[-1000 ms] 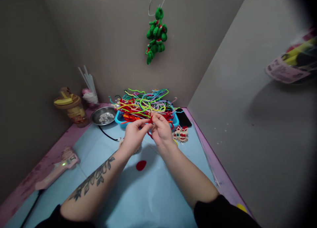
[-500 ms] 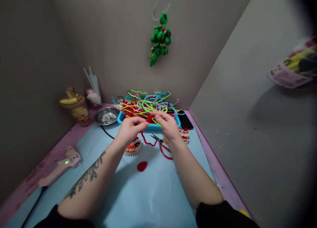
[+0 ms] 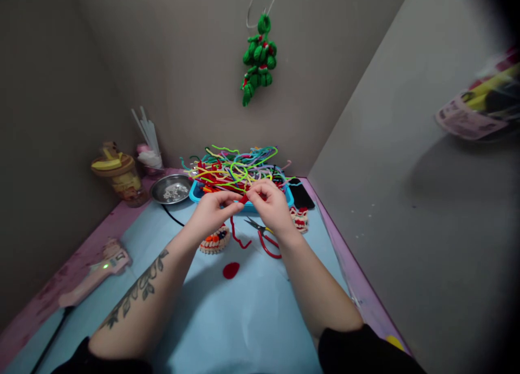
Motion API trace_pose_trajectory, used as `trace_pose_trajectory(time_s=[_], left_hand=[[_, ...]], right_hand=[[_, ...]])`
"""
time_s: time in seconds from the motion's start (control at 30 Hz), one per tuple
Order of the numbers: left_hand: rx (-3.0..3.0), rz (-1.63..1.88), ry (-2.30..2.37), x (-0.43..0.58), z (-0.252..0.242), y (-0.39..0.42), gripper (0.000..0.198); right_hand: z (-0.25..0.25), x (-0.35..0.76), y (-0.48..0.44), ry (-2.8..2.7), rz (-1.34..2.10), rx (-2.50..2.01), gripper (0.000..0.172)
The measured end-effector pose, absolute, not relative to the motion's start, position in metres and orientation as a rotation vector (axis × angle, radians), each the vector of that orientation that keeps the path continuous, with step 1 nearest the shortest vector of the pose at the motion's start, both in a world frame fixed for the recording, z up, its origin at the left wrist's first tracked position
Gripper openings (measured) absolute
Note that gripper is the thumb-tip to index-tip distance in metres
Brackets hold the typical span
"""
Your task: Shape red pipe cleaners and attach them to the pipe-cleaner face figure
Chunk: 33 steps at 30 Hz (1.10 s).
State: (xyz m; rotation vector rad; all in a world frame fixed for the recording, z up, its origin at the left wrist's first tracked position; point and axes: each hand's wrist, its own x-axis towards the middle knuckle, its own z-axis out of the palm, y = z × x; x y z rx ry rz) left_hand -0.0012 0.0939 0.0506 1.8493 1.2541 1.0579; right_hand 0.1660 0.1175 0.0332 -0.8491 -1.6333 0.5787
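Both hands are raised over the middle of the table, fingertips close together. My left hand (image 3: 213, 214) pinches a small piece of red pipe cleaner (image 3: 244, 199) from the left. On its other end close the thumb and fingers of my right hand (image 3: 270, 206), which partly hide it. A loose red strand (image 3: 236, 236) dangles below the hands. Scissors with red handles (image 3: 268, 247) lie under my right wrist, blades pointing up-left. A flat red teardrop-shaped piece (image 3: 231, 270) rests on the blue sheet (image 3: 252, 314).
Behind the hands, a blue tray (image 3: 290, 198) overflows with coloured pipe cleaners (image 3: 239, 168). A cream and orange fuzzy piece (image 3: 214, 243) and a cream-red one (image 3: 299, 221) flank the hands. A glue gun (image 3: 97, 274), metal bowl (image 3: 170, 189), tumbler (image 3: 122, 176) and phone (image 3: 303, 194) stand around.
My right hand's fingers have curled in closer over the red piece. The loose strand hangs a little differently. The whole view has shifted slightly.
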Motion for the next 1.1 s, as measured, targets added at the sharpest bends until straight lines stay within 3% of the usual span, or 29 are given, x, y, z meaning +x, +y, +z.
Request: trace_pose_trajectory(time_s=[0.1, 0.4, 1.1], left_hand=[[1.862, 1.090, 1.210, 0.000, 0.051, 0.093, 0.030], [1.807, 1.273, 1.328, 0.001, 0.053, 0.089, 0.019], [1.872, 1.351, 1.398, 0.005, 0.058, 0.084, 0.019]], right_hand=[[0.036, 0.168, 0.115, -1.724, 0.515, -0.886, 0.014], [0.034, 0.164, 0.115, -1.726, 0.601, -0.862, 0.004], [0.042, 0.164, 0.110, -1.755, 0.663, -0.781, 0.012]])
